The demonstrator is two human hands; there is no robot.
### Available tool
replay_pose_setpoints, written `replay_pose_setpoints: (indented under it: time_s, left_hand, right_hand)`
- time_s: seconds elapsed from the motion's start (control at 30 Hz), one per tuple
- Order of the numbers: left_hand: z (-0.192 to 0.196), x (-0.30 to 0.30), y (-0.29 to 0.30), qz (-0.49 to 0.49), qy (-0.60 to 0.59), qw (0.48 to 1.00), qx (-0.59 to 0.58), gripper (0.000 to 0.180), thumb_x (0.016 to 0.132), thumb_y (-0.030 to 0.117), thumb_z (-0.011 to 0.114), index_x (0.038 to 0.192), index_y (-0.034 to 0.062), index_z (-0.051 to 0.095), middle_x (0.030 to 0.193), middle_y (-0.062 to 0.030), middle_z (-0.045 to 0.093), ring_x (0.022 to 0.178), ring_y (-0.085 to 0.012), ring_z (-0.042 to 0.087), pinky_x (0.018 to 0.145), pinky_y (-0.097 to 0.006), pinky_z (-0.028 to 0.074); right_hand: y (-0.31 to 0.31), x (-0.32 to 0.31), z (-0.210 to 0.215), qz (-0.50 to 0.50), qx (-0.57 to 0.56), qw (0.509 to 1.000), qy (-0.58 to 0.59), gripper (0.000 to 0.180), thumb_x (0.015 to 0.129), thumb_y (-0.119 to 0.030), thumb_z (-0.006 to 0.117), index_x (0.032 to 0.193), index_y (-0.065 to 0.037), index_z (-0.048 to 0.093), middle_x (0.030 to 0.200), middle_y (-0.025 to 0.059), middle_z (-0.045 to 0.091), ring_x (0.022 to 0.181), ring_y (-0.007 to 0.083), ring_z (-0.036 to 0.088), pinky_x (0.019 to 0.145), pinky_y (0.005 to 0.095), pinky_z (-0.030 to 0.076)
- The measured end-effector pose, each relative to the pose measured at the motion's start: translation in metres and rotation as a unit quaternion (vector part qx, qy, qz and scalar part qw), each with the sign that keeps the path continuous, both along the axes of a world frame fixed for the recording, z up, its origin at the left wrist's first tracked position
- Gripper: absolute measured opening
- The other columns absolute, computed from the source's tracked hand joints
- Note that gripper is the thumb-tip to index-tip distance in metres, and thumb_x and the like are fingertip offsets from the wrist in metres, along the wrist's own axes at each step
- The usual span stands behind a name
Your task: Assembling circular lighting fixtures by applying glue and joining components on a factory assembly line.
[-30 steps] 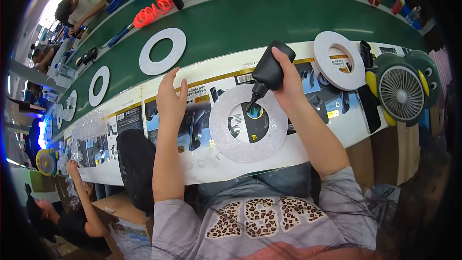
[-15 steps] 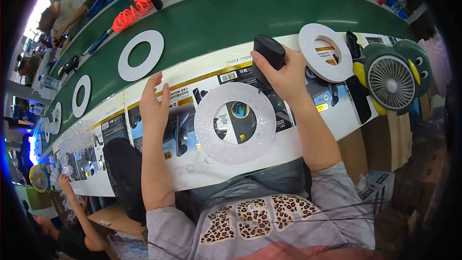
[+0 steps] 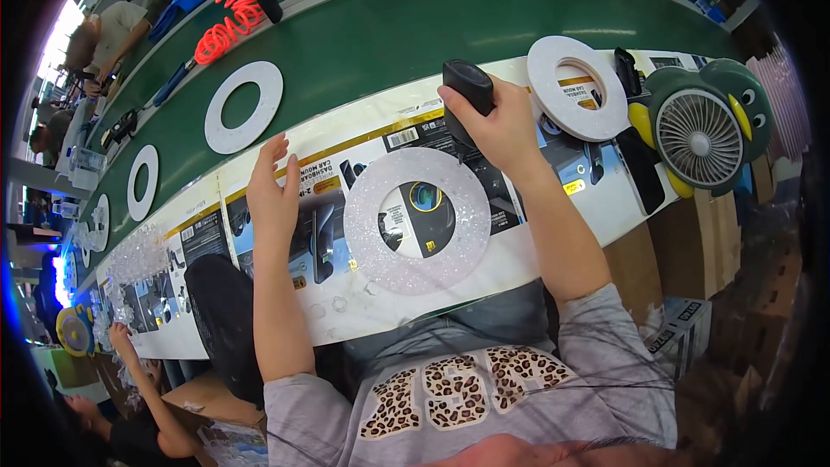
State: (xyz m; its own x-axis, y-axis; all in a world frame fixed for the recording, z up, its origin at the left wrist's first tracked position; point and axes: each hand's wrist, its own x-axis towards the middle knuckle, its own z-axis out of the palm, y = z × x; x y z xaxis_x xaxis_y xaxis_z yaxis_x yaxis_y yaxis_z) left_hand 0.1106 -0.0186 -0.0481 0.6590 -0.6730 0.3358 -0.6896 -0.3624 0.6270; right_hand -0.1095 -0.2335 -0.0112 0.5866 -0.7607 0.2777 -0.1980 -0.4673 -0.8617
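My right hand is closed around a black handheld device with a rounded upper end. Its lower part is hidden behind my fingers. Held just above the printed sheets, my left hand is empty, with thumb and fingers apart. Between my forearms, a flat speckled white ring lies on the printed packaging sheets, which show through its hole. To the right of my right hand sits a stack of similar white rings.
A green penguin-shaped fan stands at the right edge. More white rings, one of them a near ring, lie on the green table. A red coiled air hose runs at the back left. Other people work to the left.
The view has shifted slightly. My right hand still grips the black device, tilted a little differently. My left hand stays open in nearly the same place.
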Motion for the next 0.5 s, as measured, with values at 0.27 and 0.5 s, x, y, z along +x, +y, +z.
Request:
replay_pose_setpoints:
  time_s: [0.27, 0.5]
  left_hand:
    - [0.0013, -0.0017, 0.0009, 0.004, 0.009, 1.000, 0.010, 0.033, 0.094, 0.013, 0.056, 0.126, 0.0044, 0.056, 0.116, -0.0162, 0.066, 0.111, -0.0265, 0.063, 0.090, -0.036, 0.049]
    - [0.0033, -0.0021, 0.0002, 0.001, 0.009, 1.000, 0.008, 0.033, 0.095, 0.014, 0.056, 0.126, 0.0046, 0.055, 0.116, -0.0165, 0.066, 0.111, -0.0272, 0.063, 0.092, -0.036, 0.048]
  right_hand:
    - [-0.0009, -0.0001, -0.0017, -0.005, 0.006, 1.000, 0.018, 0.039, 0.085, -0.034, 0.073, 0.096, 0.004, 0.069, 0.074, 0.0080, 0.067, 0.066, 0.0115, 0.061, 0.060, 0.0249, 0.049]
    - [-0.0032, 0.0006, -0.0013, 0.001, -0.007, 1.000, 0.028, 0.039, 0.085, -0.034, 0.073, 0.095, 0.004, 0.069, 0.073, 0.0083, 0.067, 0.065, 0.0113, 0.061, 0.059, 0.0252, 0.049]
